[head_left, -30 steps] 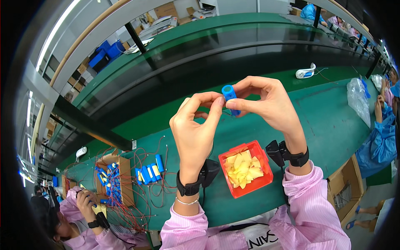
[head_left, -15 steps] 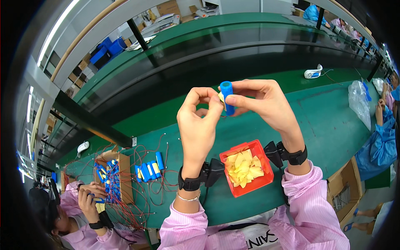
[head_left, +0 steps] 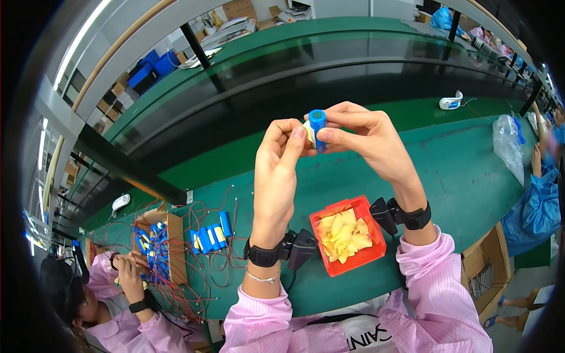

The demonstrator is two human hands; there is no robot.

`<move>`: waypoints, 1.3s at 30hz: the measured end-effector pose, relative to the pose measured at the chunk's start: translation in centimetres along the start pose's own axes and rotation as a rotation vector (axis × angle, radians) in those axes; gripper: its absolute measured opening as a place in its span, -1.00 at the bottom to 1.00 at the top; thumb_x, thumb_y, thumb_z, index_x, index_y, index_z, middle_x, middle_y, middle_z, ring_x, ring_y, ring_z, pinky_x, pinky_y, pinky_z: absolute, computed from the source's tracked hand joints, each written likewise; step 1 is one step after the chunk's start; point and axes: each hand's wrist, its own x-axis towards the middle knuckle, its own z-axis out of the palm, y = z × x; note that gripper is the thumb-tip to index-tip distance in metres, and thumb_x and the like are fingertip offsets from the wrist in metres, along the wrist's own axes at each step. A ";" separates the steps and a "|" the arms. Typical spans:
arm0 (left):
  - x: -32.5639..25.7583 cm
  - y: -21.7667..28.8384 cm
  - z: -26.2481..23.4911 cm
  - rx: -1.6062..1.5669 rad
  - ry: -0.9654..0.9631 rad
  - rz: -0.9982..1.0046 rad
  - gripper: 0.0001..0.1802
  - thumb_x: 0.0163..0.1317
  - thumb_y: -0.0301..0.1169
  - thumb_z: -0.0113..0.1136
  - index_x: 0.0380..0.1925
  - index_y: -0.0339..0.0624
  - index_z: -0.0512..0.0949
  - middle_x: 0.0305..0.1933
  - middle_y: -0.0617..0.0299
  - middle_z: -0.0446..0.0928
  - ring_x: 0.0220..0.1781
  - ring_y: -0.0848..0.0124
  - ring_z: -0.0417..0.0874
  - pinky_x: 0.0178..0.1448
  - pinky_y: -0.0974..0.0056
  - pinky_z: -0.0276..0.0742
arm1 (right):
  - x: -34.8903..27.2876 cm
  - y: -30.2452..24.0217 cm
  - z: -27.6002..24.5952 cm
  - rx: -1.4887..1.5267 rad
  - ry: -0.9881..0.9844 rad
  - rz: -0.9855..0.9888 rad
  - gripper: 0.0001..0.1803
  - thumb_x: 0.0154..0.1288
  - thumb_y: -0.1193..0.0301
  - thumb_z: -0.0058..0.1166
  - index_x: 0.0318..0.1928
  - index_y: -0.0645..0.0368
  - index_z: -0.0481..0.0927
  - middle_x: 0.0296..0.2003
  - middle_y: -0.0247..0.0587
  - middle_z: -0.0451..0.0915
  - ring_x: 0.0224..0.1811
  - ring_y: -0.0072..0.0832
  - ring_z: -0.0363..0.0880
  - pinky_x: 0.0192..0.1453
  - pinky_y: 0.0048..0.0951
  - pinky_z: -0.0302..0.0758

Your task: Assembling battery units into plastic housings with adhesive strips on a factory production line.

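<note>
My right hand [head_left: 368,135] grips a blue cylindrical battery [head_left: 317,125], held upright above the far part of the green bench. My left hand [head_left: 279,159] pinches a pale yellow paper piece [head_left: 308,134] against the battery's left side. The fingers behind the battery are partly hidden. Between my forearms stands a red plastic bin [head_left: 353,267] with many yellow paper pieces [head_left: 344,235] in it. To the left, a row of blue batteries [head_left: 209,238], some with yellow pieces on them, lies on the bench beside thin red wires.
A cardboard box [head_left: 176,247] of wired blue batteries stands at the left, where a co-worker [head_left: 112,300] handles some. A black conveyor belt [head_left: 365,76] runs behind the bench [head_left: 447,176]. At the right are a clear plastic bag [head_left: 507,144], another co-worker's blue sleeve [head_left: 532,206] and an open carton [head_left: 485,270].
Both hands, with the battery and the yellow piece, have shifted slightly up and the battery slightly left. The co-worker at the left has moved their hands a little.
</note>
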 end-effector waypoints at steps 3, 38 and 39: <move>-0.2 0.1 -0.1 -0.174 0.060 -0.017 -0.78 0.42 -0.30 0.01 -0.14 -0.24 0.48 -0.15 0.25 0.54 -0.13 0.48 0.55 0.05 0.33 0.46 | 0.3 0.2 0.5 0.088 0.018 -0.024 -0.70 0.25 0.50 0.21 -0.02 0.35 0.63 -0.10 -0.22 0.53 -0.10 -0.49 0.59 -0.02 -0.48 0.63; -8.3 5.1 4.9 -0.622 -0.274 0.452 -0.64 0.40 -0.03 -0.06 -0.35 -0.09 0.31 -0.32 0.12 0.55 -0.20 0.23 0.57 0.02 0.11 0.51 | -0.4 -1.1 -7.0 0.018 0.363 -0.106 -0.66 0.40 0.37 0.03 0.11 0.24 0.55 0.19 -0.06 0.47 -0.03 -0.48 0.58 -0.02 -0.38 0.68; -8.9 4.9 5.1 -0.611 -0.260 0.453 -0.65 0.40 -0.04 -0.06 -0.35 -0.09 0.32 -0.32 0.12 0.55 -0.20 0.23 0.57 0.02 0.11 0.51 | -0.2 -0.9 -6.7 0.020 0.359 -0.101 -0.66 0.40 0.37 0.02 0.11 0.23 0.55 0.19 -0.06 0.47 -0.03 -0.47 0.58 -0.01 -0.37 0.67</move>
